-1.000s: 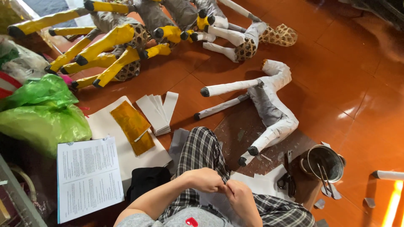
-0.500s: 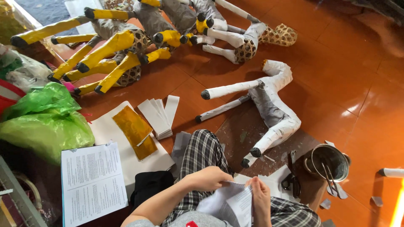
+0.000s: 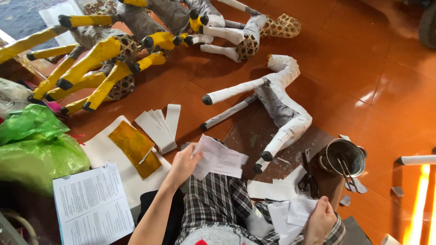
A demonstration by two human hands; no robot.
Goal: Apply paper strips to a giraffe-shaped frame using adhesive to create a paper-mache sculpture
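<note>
Orange tiled floor (image 3: 363, 59) carries the work; paper-wrapped animal frames lie at upper left and centre, the white figure (image 3: 281, 109) nearest. My left hand (image 3: 184, 165), at lower centre, has its grip pinched shut on the left edge of a sheaf of printed paper pieces (image 3: 218, 159), which fans rightward above my checked trouser leg (image 3: 213, 204). My right hand (image 3: 320, 220), at lower right, is clamped on a smaller printed scrap (image 3: 297, 211) that sticks up from its fingers. I judge both papers light, limp and easily torn; they are best held by an edge, thumb on top. A metal pot (image 3: 347, 156) stands just right of the scissors (image 3: 309, 181).
</note>
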